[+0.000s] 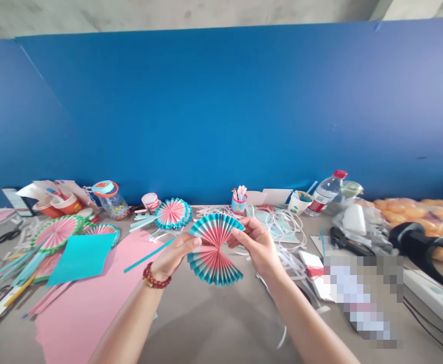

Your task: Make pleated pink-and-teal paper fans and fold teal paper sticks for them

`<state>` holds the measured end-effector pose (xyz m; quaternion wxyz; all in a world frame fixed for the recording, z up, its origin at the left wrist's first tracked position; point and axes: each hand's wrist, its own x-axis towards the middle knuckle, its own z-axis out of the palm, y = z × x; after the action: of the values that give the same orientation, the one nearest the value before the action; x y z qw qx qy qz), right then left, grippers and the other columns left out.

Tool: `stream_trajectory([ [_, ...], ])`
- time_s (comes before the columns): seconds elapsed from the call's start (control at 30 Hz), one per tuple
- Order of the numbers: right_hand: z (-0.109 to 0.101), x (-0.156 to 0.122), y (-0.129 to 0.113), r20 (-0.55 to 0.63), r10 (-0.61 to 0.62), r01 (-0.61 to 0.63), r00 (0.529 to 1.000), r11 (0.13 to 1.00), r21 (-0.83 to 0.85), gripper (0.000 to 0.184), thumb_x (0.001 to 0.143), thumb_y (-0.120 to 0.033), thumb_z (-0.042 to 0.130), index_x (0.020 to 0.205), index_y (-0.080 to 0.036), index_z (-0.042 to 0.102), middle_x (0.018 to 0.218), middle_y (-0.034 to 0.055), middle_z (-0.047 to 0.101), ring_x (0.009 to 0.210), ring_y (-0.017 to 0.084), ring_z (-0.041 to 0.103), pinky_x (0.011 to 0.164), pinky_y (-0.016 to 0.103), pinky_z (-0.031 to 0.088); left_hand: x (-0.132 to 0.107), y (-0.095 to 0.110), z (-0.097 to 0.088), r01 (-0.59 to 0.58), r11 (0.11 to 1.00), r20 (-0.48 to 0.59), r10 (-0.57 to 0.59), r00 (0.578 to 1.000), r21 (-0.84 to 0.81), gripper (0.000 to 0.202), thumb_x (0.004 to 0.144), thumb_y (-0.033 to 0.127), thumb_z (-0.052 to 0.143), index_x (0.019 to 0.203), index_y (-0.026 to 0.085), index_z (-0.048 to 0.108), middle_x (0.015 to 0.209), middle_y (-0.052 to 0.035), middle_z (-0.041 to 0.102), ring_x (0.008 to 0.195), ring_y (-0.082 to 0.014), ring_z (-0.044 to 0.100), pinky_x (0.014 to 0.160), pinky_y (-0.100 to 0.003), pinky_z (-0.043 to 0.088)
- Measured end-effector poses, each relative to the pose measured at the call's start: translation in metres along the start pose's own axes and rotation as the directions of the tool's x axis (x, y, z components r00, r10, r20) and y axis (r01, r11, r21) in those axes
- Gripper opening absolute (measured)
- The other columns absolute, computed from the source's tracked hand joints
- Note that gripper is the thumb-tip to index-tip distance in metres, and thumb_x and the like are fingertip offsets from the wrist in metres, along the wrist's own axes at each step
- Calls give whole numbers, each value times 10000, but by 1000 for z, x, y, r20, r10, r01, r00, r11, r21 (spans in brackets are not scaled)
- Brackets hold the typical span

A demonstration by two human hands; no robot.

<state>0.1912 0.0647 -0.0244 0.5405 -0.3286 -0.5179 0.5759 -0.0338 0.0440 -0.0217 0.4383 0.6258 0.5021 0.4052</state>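
Blue panel [221,111] seen behind the pleated fan [211,255], across the full view. Grey desk [206,333] visible beneath the fan. Pink sheet [88,313] laid flat on the desk, left of the fan. White strips [293,268] scattered to its right. Fan held up between left hand [176,255] and right hand [257,247], left edge pinched by the former, upper right edge by the latter. Small blue cup [238,205] placed behind the fan.

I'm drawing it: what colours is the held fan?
Pink middle, pale band, turquoise edge on the fan, in the head view.
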Motion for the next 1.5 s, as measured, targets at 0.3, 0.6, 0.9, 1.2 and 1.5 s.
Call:
stream_trajectory([
  [0.3, 3, 0, -6, -65, 4, -5, 998, 1000, -24, 411, 721, -497, 803, 786, -210, 516, 610, 0, 695, 539, 160, 671, 534, 269, 558, 8, -12, 6, 100, 951, 292, -11, 957, -293, 358, 727, 451, 784, 939, 166, 742, 972, -92, 750, 947, -255, 670, 846, -339, 514],
  [0.6, -14, 7, -2, -47, -49, 30, 998, 934, -357, 420, 799, -580, 692, 718, -202, 527, 617, 2, 648, 531, 130, 605, 517, 229, 481, 20, -23, 3, -35, 986, -23, 32, 999, -160, 354, 893, 495, 590, 1072, 190, 602, 1005, -54, 686, 806, -165, 635, 677, -241, 463],
  [0.9, -46, 12, -12, -84, -162, 67, 983, 748, -661, 429, 898, -596, 552, 726, -203, 576, 648, 16, 664, 562, 137, 601, 555, 230, 471, 27, -41, -19, -112, 903, 171, 44, 984, 415, 529, 770, 525, 696, 1211, 241, 627, 963, -44, 723, 850, -228, 664, 758, -303, 486],
  [1.2, -47, 5, -21, -52, -225, 130, 973, 720, -682, 356, 896, -541, 594, 775, -207, 612, 676, 24, 678, 585, 150, 617, 581, 263, 515, 22, -49, -17, -300, 674, 361, 52, 931, 675, 396, 842, 453, 635, 1176, 242, 650, 1161, -84, 679, 1082, -294, 620, 918, -346, 435],
  [1.5, -28, -3, -29, 116, -114, 162, 987, 744, -648, 259, 896, -454, 603, 848, -207, 665, 797, 30, 702, 720, 163, 634, 639, 276, 492, 2, -60, 33, -564, 552, 593, 148, 792, 615, 384, 680, 298, 800, 1026, 200, 665, 1243, -114, 614, 1231, -334, 508, 1041, -434, 394],
])
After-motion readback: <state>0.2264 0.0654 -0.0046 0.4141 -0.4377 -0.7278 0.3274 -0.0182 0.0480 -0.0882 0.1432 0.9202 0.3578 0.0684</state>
